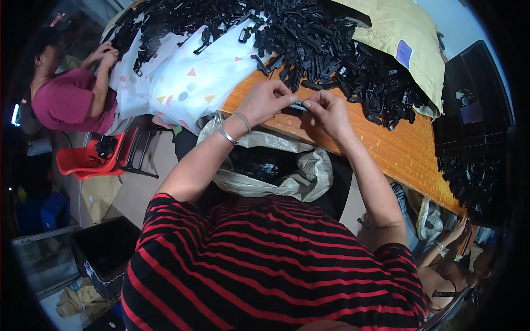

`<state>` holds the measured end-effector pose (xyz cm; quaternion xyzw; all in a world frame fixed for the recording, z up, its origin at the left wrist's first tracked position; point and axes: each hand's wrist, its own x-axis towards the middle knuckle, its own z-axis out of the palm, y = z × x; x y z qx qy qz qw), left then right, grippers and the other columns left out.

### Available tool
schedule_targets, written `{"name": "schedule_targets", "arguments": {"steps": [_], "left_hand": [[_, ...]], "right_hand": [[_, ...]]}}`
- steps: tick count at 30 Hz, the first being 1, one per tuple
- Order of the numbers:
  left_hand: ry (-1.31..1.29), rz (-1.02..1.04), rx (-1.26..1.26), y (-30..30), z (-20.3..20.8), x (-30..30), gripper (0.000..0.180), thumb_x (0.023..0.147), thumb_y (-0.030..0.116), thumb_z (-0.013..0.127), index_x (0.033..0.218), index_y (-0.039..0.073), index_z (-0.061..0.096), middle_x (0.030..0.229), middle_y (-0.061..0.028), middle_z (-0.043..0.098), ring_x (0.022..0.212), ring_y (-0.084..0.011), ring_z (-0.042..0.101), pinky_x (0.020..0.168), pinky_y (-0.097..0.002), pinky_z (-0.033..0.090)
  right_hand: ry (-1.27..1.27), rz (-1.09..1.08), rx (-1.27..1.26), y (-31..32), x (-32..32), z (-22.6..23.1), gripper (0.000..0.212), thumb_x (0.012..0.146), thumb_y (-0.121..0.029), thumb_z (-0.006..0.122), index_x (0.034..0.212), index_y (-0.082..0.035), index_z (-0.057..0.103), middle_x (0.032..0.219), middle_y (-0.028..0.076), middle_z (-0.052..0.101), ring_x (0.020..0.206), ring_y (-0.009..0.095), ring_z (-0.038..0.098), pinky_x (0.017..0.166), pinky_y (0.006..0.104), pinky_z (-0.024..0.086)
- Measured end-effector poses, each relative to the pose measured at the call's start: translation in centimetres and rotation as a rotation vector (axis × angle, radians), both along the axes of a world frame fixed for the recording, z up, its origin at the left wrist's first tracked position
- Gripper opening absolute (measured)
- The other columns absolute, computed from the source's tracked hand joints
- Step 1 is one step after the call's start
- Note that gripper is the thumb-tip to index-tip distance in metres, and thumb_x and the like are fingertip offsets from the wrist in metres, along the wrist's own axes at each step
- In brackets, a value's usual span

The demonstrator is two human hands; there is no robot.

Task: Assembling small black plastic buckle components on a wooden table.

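Centrally in the head view, left hand (266,103) and right hand (330,115) pinching one small dark part (298,106), at the edge of a wooden table (378,146), black plastic pieces (312,41) heaped across the upper frame, open pale sack (313,172) below.

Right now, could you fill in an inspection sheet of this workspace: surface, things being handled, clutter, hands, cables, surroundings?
Surface: wooden table; patterned white sheet to the left.
Things handled: small part at the table's near edge.
Clutter: heaped black pieces; tan sack at the heap's right; open pale sack below the edge.
Hands: left hand and right hand both pinch the small part.
Cables: nothing clearly seen.
Surroundings: person in magenta and red chair at left; another person's hand at lower right.
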<state>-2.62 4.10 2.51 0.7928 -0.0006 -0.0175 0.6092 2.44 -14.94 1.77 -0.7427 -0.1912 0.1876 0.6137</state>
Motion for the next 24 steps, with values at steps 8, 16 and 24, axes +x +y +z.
{"name": "schedule_targets", "arguments": {"steps": [8, 16, 24], "left_hand": [[0.035, 0.151, 0.147, -0.2, -2.2, -0.1, 0.025, 0.076, 0.021, 0.073, 0.079, -0.001, 0.063, 0.069, -0.0090, 0.065, 0.063, -0.0166, 0.062, 0.062, -0.0297, 0.050], [0.036, 0.186, 0.224, -0.4, -3.3, -0.3, 0.026, 0.074, 0.023, 0.074, 0.077, 0.000, 0.063, 0.068, -0.0094, 0.064, 0.064, -0.0199, 0.062, 0.064, -0.0310, 0.050], [0.062, 0.200, 0.505, -0.6, -1.5, 0.6, 0.028, 0.074, 0.026, 0.075, 0.075, 0.002, 0.059, 0.065, -0.0095, 0.060, 0.060, -0.0200, 0.059, 0.059, -0.0326, 0.048]], "right_hand": [[0.076, 0.049, -0.191, 0.5, 0.3, -0.6, 0.018, 0.091, -0.017, 0.061, 0.082, -0.003, 0.053, 0.061, 0.001, 0.058, 0.044, 0.007, 0.050, 0.039, 0.0213, 0.037], [0.146, 0.051, -0.234, 1.0, 0.4, -0.9, 0.019, 0.090, -0.017, 0.062, 0.081, -0.003, 0.052, 0.058, 0.003, 0.057, 0.043, 0.009, 0.051, 0.038, 0.0224, 0.038], [-0.089, 0.063, -0.452, 1.4, 2.6, -3.0, 0.032, 0.078, -0.026, 0.076, 0.073, -0.002, 0.056, 0.057, 0.008, 0.059, 0.049, 0.016, 0.055, 0.048, 0.0321, 0.044]]}}
